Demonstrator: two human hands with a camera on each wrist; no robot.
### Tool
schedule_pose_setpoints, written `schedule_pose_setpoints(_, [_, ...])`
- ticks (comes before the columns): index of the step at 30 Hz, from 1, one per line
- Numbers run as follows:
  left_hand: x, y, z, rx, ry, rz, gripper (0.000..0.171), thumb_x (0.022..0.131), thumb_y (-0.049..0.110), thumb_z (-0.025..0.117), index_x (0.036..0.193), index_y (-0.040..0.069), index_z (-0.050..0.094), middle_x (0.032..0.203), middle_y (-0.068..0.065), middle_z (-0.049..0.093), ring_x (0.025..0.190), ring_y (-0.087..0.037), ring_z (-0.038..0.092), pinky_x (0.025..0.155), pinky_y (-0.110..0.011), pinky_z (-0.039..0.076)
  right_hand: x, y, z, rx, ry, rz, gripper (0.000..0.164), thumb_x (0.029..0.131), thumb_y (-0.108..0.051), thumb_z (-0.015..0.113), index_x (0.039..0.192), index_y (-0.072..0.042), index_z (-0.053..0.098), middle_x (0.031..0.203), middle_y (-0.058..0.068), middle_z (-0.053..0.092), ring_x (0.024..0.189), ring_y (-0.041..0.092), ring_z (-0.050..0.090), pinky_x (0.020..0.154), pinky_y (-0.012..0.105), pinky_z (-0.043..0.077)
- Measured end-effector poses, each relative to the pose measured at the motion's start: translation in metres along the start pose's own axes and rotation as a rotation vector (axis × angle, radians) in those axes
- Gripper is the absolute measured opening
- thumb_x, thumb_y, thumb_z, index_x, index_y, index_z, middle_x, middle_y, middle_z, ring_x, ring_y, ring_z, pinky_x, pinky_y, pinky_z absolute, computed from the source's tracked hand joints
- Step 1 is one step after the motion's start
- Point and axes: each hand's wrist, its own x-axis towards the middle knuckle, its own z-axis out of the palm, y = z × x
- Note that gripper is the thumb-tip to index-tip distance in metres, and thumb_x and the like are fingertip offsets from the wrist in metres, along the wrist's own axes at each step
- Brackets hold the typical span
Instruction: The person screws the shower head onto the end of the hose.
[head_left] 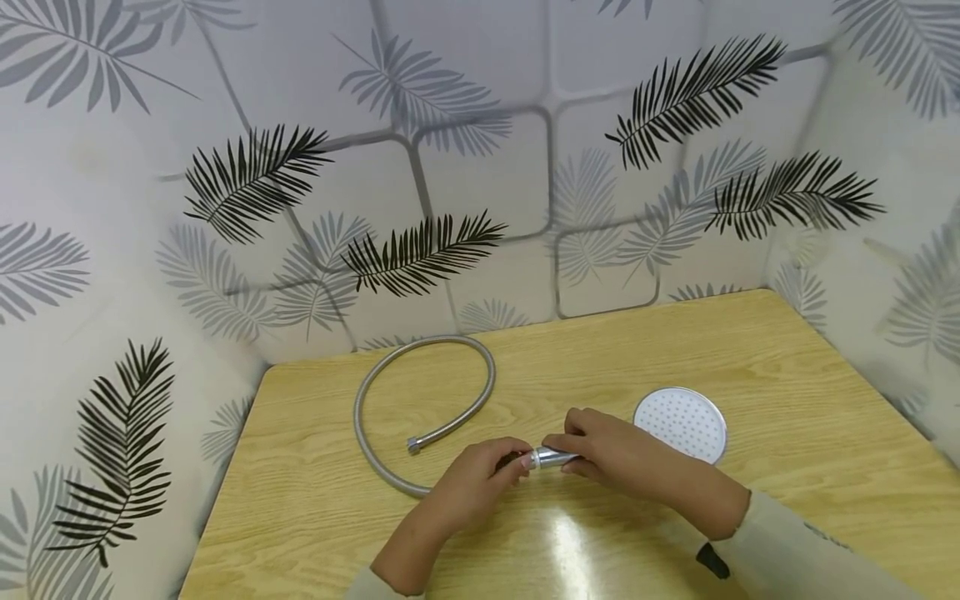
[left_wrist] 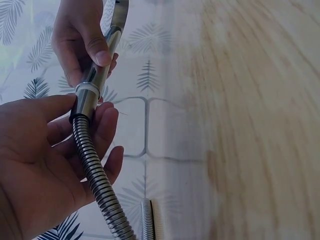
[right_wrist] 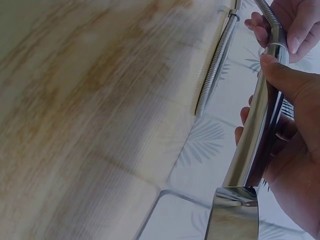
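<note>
My right hand (head_left: 615,446) holds the chrome handle (right_wrist: 255,135) of a hand shower, fingers wrapped round it in the right wrist view. Its round white spray face (head_left: 681,423), dotted with nozzles, points upward beyond that wrist in the head view. At the handle's other end, my left hand (head_left: 476,479) pinches the metal connector (left_wrist: 85,102) of a shower hose (left_wrist: 97,170) between thumb and fingers. Connector and handle meet end to end in line, a pale ring showing at the joint. The hose's far end, with a hex nut (head_left: 413,445), lies loose on the table.
The hose makes a wide loop on the left half of the wood-grain table (head_left: 750,350). Walls (head_left: 487,192) with a leaf pattern stand behind the table and on both sides. A small black piece (head_left: 712,561) shows beside the right sleeve (head_left: 795,542).
</note>
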Motion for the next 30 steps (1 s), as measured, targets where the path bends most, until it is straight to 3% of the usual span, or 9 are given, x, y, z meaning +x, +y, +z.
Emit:
schedule_pose_setpoints(7, [0.0006,-0.0004,0.0015,-0.01,0.063,0.036,0.026,0.102,0.033,0.061,0.122,0.017,0.068,0.112,0.007,0.068,0.092,-0.002,0.062,0.081,-0.018,0.053,-0.0001,0.0018,0.0015,-0.021,0.006,-0.012,0.032,0.091,-0.022,0.075,0.122,-0.021,0.069,0.091,-0.006,0.053,0.076,0.002,0.041,0.065,0.014,0.041])
schedule_pose_setpoints(15, [0.0011,0.0002,0.0014,0.005,0.123,0.035,0.027,0.098,0.033,0.068,0.121,0.018,0.07,0.109,0.005,0.068,0.094,-0.005,0.063,0.081,-0.02,0.054,0.0012,0.0015,-0.0002,-0.007,0.017,-0.014,0.033,0.091,-0.023,0.076,0.123,-0.019,0.07,0.09,-0.007,0.052,0.075,0.002,0.039,0.065,0.014,0.04])
schedule_pose_setpoints(19, [0.0009,-0.0002,-0.0002,0.002,0.094,0.002,0.04,0.102,0.044,0.059,0.129,0.016,0.066,0.108,0.002,0.07,0.09,-0.007,0.063,0.077,-0.023,0.053,0.0016,0.0011,-0.0013,-0.009,0.025,-0.016,0.033,0.09,-0.023,0.076,0.122,-0.018,0.071,0.089,-0.008,0.051,0.075,0.001,0.038,0.064,0.013,0.04])
schedule_pose_setpoints(24, [-0.002,-0.0011,-0.0017,-0.026,0.02,-0.011,0.04,0.106,0.049,0.046,0.123,0.02,0.067,0.107,-0.003,0.073,0.096,-0.013,0.067,0.08,-0.025,0.054,0.0014,0.0005,-0.0012,-0.012,0.02,-0.02,0.033,0.091,-0.023,0.076,0.123,-0.018,0.07,0.089,-0.007,0.051,0.075,0.001,0.038,0.064,0.013,0.039])
schedule_pose_setpoints(30, [-0.0026,-0.0008,-0.0007,-0.052,0.048,0.016,0.029,0.104,0.04,0.056,0.119,0.019,0.068,0.107,-0.001,0.071,0.09,-0.009,0.064,0.076,-0.021,0.054,0.0019,-0.0005,-0.001,0.001,0.014,-0.011,0.032,0.091,-0.022,0.076,0.122,-0.022,0.069,0.09,-0.008,0.051,0.076,0.001,0.039,0.065,0.014,0.04])
